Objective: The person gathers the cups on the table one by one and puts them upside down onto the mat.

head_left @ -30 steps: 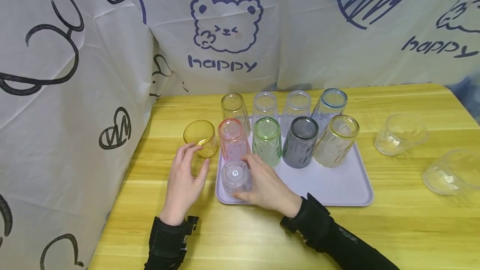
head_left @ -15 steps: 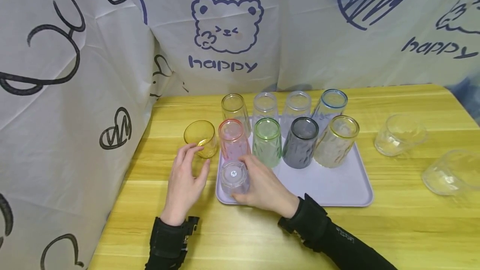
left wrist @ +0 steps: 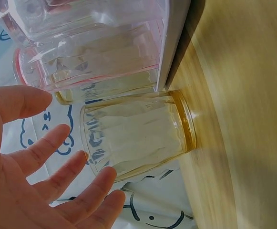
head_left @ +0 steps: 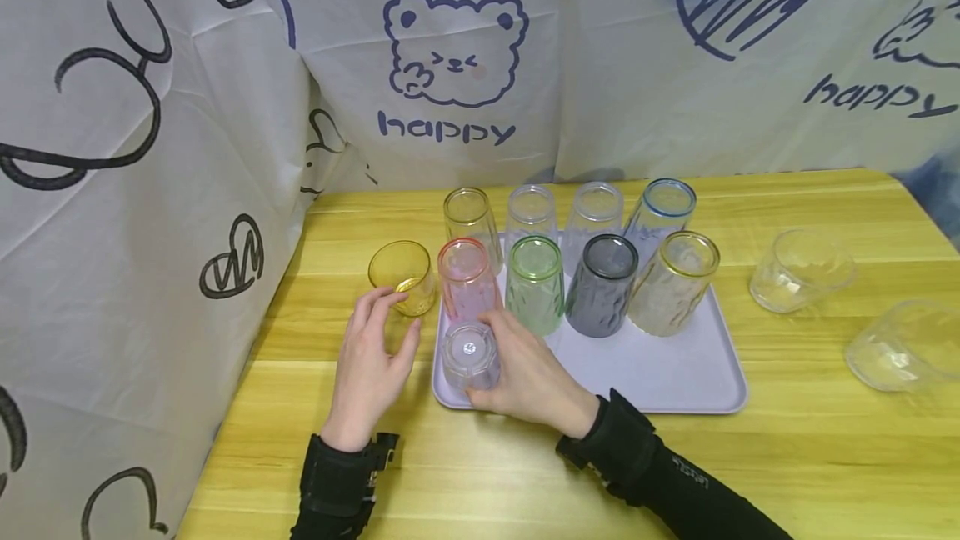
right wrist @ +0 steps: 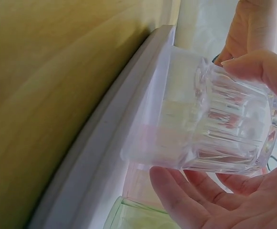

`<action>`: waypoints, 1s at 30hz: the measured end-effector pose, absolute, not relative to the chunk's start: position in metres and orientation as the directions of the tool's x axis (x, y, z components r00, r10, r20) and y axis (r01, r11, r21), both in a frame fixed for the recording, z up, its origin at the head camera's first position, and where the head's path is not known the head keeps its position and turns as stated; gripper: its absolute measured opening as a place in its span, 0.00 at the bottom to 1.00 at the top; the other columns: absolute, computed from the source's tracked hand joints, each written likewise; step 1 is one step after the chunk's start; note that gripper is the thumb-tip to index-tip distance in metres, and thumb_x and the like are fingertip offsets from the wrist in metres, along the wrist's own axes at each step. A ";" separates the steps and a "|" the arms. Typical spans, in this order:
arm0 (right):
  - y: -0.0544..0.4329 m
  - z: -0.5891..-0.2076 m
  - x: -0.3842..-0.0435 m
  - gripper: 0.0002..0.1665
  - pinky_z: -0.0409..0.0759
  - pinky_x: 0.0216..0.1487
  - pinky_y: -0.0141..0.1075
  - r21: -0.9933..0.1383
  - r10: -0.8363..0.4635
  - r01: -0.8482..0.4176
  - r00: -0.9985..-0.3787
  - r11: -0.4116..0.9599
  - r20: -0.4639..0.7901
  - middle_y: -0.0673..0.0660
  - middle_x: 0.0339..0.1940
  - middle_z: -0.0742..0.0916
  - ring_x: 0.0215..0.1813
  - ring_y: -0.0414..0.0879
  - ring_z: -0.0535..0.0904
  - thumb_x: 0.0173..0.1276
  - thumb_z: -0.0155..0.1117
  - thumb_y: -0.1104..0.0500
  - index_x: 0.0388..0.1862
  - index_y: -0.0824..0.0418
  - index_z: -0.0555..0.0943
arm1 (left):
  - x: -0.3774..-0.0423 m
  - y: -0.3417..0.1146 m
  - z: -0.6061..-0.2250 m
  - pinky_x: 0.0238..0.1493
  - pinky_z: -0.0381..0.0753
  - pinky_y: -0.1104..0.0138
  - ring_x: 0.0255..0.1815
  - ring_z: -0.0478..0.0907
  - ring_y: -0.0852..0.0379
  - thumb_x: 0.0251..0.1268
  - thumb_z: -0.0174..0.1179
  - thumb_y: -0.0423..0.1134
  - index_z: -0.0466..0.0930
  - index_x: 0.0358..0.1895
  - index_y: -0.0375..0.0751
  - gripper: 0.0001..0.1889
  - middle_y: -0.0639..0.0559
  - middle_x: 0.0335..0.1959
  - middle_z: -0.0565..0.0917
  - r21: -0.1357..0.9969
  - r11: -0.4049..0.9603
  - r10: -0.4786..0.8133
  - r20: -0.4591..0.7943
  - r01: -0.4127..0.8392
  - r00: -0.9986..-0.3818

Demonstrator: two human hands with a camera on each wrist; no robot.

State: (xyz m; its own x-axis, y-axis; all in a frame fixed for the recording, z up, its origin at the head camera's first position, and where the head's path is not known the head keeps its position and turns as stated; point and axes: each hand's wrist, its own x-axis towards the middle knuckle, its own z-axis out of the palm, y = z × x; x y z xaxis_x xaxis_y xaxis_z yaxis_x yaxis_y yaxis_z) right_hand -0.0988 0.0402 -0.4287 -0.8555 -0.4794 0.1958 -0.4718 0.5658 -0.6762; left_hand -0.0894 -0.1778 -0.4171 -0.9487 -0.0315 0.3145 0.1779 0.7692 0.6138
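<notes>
My right hand (head_left: 528, 373) grips a clear glass (head_left: 469, 357) at the front left corner of the lilac tray (head_left: 645, 386). The glass is mouth down, its base facing up. In the right wrist view the thumb is on one side of this glass (right wrist: 224, 124) and the fingers are on the other. My left hand (head_left: 371, 369) is beside an amber glass (head_left: 401, 282), which stands upright on the table left of the tray. In the left wrist view the left fingers are spread, with fingertips right at the rim of the amber glass (left wrist: 133, 136).
Glasses stand in two rows on the tray: pink (head_left: 467, 282), green (head_left: 534, 286), grey (head_left: 602, 290) and pale yellow (head_left: 671, 286) ones in front, several more behind. Two clear glasses are to the right on the table, one (head_left: 795, 273) behind the other (head_left: 896, 348). A printed cloth (head_left: 637, 123) hangs behind.
My right hand and wrist have shifted very slightly left while holding the clear glass. The left hand and the other glasses stay where they were.
</notes>
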 end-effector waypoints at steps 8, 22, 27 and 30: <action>0.039 -0.426 -0.098 0.51 0.84 0.58 0.47 -0.675 -0.483 -0.460 -0.859 0.577 0.172 0.59 0.56 0.82 0.55 0.51 0.81 0.44 0.84 0.50 0.64 0.66 0.71 | -0.087 -0.180 -0.416 0.66 0.73 0.43 0.67 0.72 0.38 0.69 0.63 0.38 0.77 0.61 0.36 0.20 0.39 0.67 0.72 0.616 0.768 -0.032 0.310 0.175 -0.950; 0.035 -0.404 -0.090 0.34 0.81 0.63 0.45 -0.734 -0.374 -0.575 -0.811 0.363 0.450 0.60 0.55 0.83 0.59 0.51 0.81 0.58 0.75 0.54 0.61 0.65 0.75 | -0.088 -0.214 -0.407 0.68 0.69 0.41 0.67 0.69 0.36 0.65 0.66 0.35 0.67 0.70 0.34 0.31 0.35 0.68 0.70 0.730 0.649 -0.036 0.310 0.214 -0.950; 0.027 -0.396 -0.088 0.26 0.81 0.63 0.42 -0.760 -0.299 -0.588 -0.804 0.277 0.514 0.59 0.53 0.84 0.57 0.50 0.81 0.61 0.72 0.60 0.57 0.65 0.78 | -0.102 -0.229 -0.401 0.72 0.65 0.38 0.71 0.67 0.35 0.63 0.68 0.35 0.60 0.75 0.38 0.38 0.36 0.73 0.67 0.760 0.604 0.014 0.291 0.240 -0.956; 0.022 -0.392 -0.088 0.23 0.82 0.61 0.41 -0.785 -0.283 -0.586 -0.802 0.202 0.526 0.59 0.51 0.85 0.55 0.52 0.82 0.61 0.70 0.64 0.56 0.66 0.79 | -0.112 -0.236 -0.397 0.76 0.62 0.40 0.75 0.64 0.35 0.65 0.67 0.37 0.56 0.78 0.40 0.41 0.37 0.76 0.64 0.794 0.570 0.033 0.234 0.211 -0.972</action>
State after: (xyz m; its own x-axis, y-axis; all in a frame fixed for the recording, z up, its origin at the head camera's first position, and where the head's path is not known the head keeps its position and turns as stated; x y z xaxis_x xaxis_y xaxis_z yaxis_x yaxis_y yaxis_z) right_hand -0.0876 0.0220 -0.3921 -0.8020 -0.2834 0.5258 -0.5858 0.2018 -0.7849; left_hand -0.1119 -0.2356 -0.3968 -0.9716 0.0333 0.2341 0.2108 0.5703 0.7939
